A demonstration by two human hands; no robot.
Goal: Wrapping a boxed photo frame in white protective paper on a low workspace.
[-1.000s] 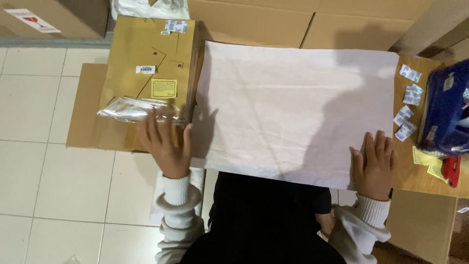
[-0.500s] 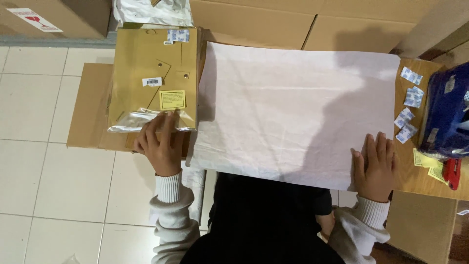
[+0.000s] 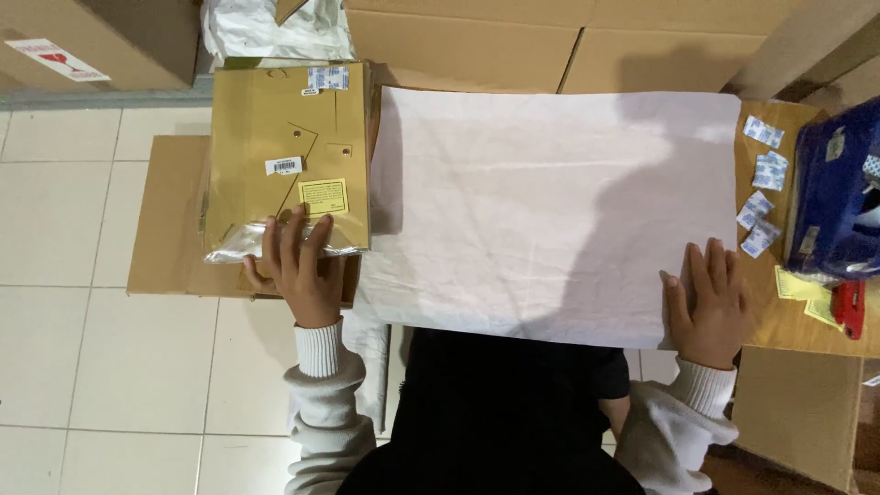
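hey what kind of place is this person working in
Probably a packing or stockroom area: cardboard boxes line the tiled floor, the left hand rests on a flat bagged carton, and the right hand presses a large white sheet.

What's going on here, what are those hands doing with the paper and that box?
A person leans over a cardboard work surface on the floor. The left hand rests flat on the near edge of a flat yellow-brown box in clear plastic wrap. The right hand presses on the near right corner of a large white paper sheet spread beside the box. Small white packets and a blue bag lie to the right.
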